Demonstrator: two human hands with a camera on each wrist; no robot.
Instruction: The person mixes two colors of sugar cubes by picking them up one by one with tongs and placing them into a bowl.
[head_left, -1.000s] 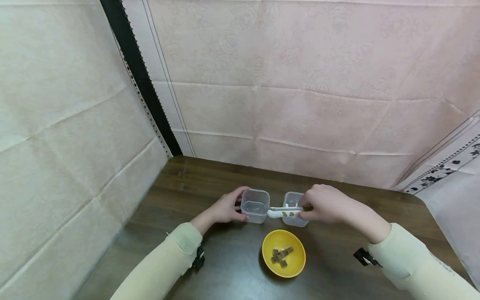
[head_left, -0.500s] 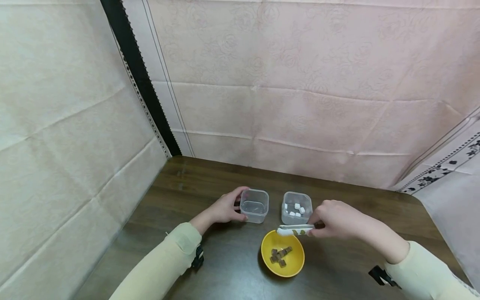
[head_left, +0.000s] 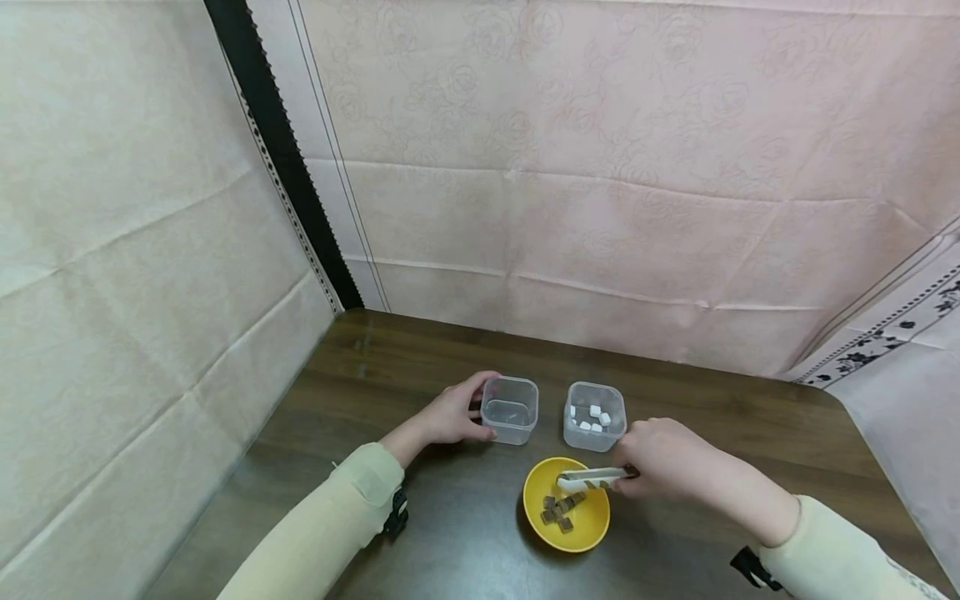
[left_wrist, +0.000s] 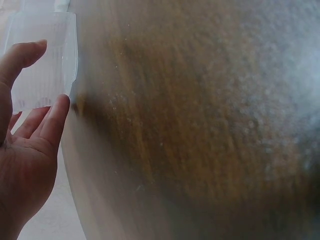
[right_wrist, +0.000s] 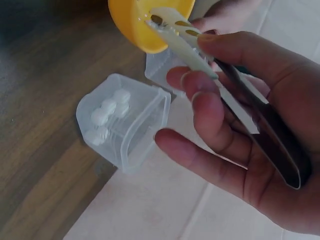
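A: Take the yellow bowl (head_left: 566,510) as the landmark. Where does the right hand (head_left: 660,468) sit?

B: Just to the bowl's right, grasping a pair of white tongs (head_left: 592,478). The fingers curl round the handle end, and the tips of the tongs reach over the bowl's rim, above the brown cubes (head_left: 562,510) lying inside it. In the right wrist view the tongs (right_wrist: 200,50) run from the hand (right_wrist: 250,130) up to the bowl (right_wrist: 145,22), with the thumb and fingers pressed along both blades.

A: And the left hand (head_left: 450,417)?

B: Beyond the bowl and to its left, clasping the empty clear container (head_left: 510,410). The thumb and fingers wrap its left side. The left wrist view shows the hand (left_wrist: 22,165) with fingertips against the ribbed plastic wall (left_wrist: 45,60).

A: What else stands near the bowl?

B: A second clear container (head_left: 595,417), just beyond the bowl's far rim, holding white cubes (head_left: 588,418). It stands apart from the empty one, both upright. The right wrist view shows it (right_wrist: 125,125) with the white pieces at its bottom.

A: What does it all rest on?

B: A dark wooden table (head_left: 390,358), with pale cloth walls (head_left: 600,167) behind it.
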